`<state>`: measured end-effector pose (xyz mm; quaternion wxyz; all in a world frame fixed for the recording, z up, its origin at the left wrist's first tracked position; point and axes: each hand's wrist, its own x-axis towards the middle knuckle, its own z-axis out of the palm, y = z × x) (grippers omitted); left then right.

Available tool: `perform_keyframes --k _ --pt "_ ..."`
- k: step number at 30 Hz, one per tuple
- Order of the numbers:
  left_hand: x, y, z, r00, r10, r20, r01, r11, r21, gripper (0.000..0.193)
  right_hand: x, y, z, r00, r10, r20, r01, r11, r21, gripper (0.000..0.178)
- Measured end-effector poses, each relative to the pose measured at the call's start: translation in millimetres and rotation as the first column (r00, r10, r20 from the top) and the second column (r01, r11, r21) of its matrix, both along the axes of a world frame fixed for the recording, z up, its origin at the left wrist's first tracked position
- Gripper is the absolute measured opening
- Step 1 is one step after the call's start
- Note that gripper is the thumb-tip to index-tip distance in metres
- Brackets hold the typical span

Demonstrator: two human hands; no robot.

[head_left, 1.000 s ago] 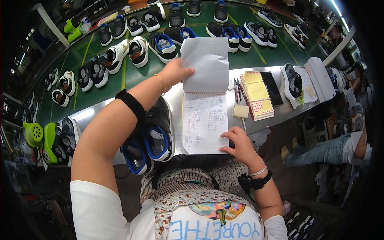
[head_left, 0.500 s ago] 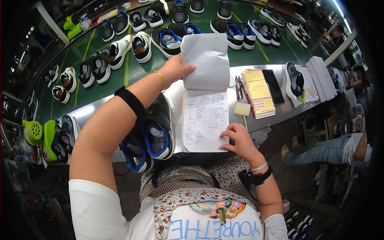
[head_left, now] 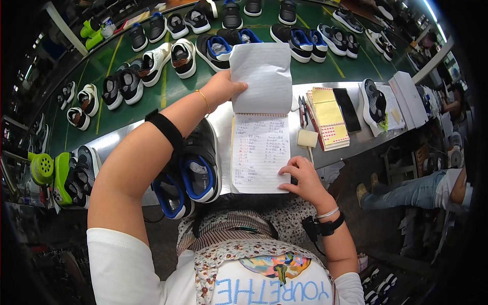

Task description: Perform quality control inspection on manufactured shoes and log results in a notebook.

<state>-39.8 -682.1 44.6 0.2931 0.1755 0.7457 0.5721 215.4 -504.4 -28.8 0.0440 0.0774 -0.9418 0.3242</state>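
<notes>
One broad green work surface (head_left: 310,73), lined in yellow, arcs across the top of the frame, bearing rows of black, gray and white shoes (head_left: 183,58). Below it runs a silver metal desk (head_left: 363,138). At center left, black shoes with blue linings (head_left: 185,175) sit side by side beneath the person's forearm. An open spiral notebook (head_left: 261,152) lies at center on the desk, its lower page filled with handwriting. Yellow label pads (head_left: 325,117) rest to its right. Of the hands, the left (head_left: 229,89) is closed on the raised page's left edge, thumb in front; the right (head_left: 302,178), thumb and forefinger parted, touches the lower page's right edge, its grip unclear. Nearby are a black phone (head_left: 347,109) and a small pale block (head_left: 308,138).
</notes>
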Motion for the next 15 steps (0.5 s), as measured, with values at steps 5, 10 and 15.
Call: perform_keyframes --k 5,10,15 --pt "0.3 -1.8 2.4 1.0 -0.004 0.007 0.005 1.0 -0.017 0.036 0.1 -1.3 0.6 1.0 0.002 -0.005 -0.002 1.0 0.003 0.033" --pt "-0.2 -4.7 1.5 1.0 -0.002 0.01 0.002 1.0 -0.019 0.036 0.3 -4.1 1.4 1.0 0.005 -0.006 -0.005 1.0 0.003 0.033" --pt "-0.2 -6.8 0.9 1.0 -0.001 0.003 0.001 1.0 -0.014 0.037 0.8 -6.5 1.9 1.0 0.005 -0.01 -0.005 1.0 -0.001 0.032"
